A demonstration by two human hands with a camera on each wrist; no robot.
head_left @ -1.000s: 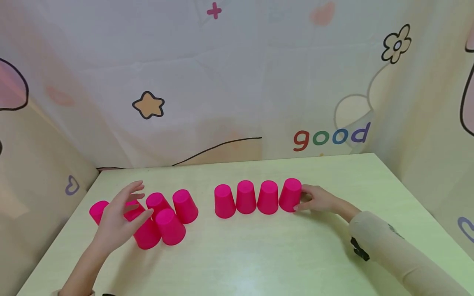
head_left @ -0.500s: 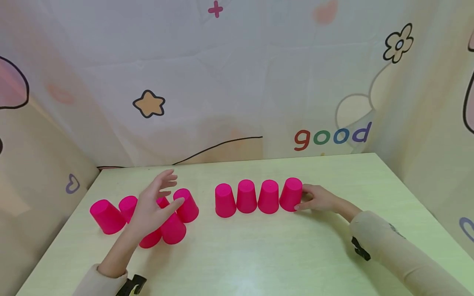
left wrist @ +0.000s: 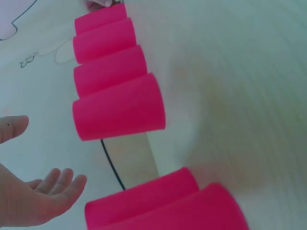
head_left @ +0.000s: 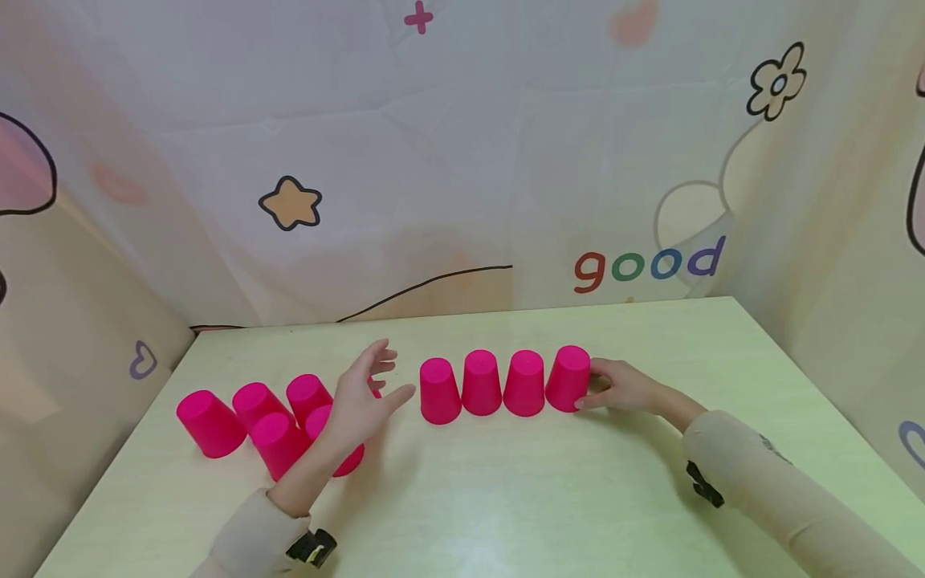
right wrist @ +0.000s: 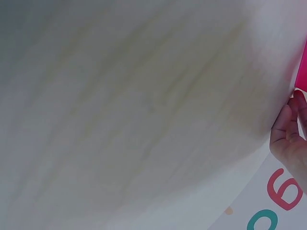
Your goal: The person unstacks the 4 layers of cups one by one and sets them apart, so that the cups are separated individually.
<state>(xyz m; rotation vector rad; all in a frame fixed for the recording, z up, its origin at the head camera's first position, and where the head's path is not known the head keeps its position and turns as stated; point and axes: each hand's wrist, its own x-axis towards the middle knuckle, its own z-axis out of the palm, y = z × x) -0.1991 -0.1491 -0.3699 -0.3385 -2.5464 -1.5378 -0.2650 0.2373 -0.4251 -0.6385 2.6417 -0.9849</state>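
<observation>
Several pink cups stand upside down on the table in two sets. In the head view, my left hand (head_left: 361, 401) hovers over the right end of the left-hand cups (head_left: 212, 425), thumb apart from the fingers and nothing held. It hides most of one cup behind it and part of another. To its right is a row of cups, with a first cup (head_left: 440, 393) nearest to that hand. At the row's far end, my right hand (head_left: 621, 388) holds the side of the last cup (head_left: 568, 379), thumb at its lower front. The left wrist view shows the left fingers (left wrist: 62, 194) spread beside the row (left wrist: 117, 108).
The pale tabletop (head_left: 477, 498) stretches in front of both sets of cups. Behind it hangs a printed cloth (head_left: 462, 185), with more cloth at both sides. Black straps (head_left: 312, 547) sit at the sleeves.
My left hand has moved rightward across the left-hand cups, uncovering those farther left. The right hand has stayed at the last cup, and the cups appear unmoved.
</observation>
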